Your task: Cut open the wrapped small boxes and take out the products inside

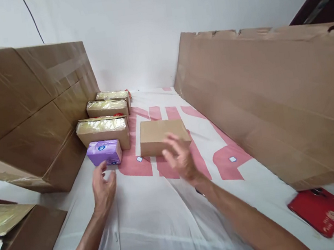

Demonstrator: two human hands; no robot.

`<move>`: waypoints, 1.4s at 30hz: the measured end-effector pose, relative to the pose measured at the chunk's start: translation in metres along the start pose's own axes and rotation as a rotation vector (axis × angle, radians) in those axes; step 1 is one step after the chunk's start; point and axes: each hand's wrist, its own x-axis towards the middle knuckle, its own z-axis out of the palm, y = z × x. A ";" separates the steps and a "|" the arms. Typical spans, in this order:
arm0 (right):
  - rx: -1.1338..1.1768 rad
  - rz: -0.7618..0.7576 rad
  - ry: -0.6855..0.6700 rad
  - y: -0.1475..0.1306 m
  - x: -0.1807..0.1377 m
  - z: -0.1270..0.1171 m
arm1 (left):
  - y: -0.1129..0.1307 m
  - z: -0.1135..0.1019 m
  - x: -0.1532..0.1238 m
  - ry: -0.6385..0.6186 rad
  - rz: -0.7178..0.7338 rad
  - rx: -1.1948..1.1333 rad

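My left hand [104,187] is open, thumb and fingers apart, just in front of a purple tissue pack [104,151] with a blue emblem. Whether a fingertip touches the pack is hard to tell. Open and slightly blurred, my right hand [181,159] hovers at the front right of a plain closed cardboard box [159,132], covering part of its front face. Behind the purple pack, several cardboard boxes topped with shiny yellowish film stand in a row, the closest one [103,135] right behind it.
Stacked large cartons [25,102] rise at the left. An opened carton [31,237] with film sits at the lower left. A tall cardboard panel [268,99] borders the right side, near a red phone-like object [319,210]. White and pink cloth [145,218] covers the table.
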 end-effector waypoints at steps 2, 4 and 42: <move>-0.072 0.155 0.139 0.030 0.018 -0.034 | 0.024 0.022 -0.001 -0.091 0.043 -0.085; -0.073 0.408 0.133 0.056 0.036 -0.050 | 0.050 0.051 0.009 -0.162 -0.022 -0.203; 0.222 0.065 -0.274 -0.037 -0.045 -0.090 | 0.094 -0.053 -0.130 -0.132 -0.309 -0.235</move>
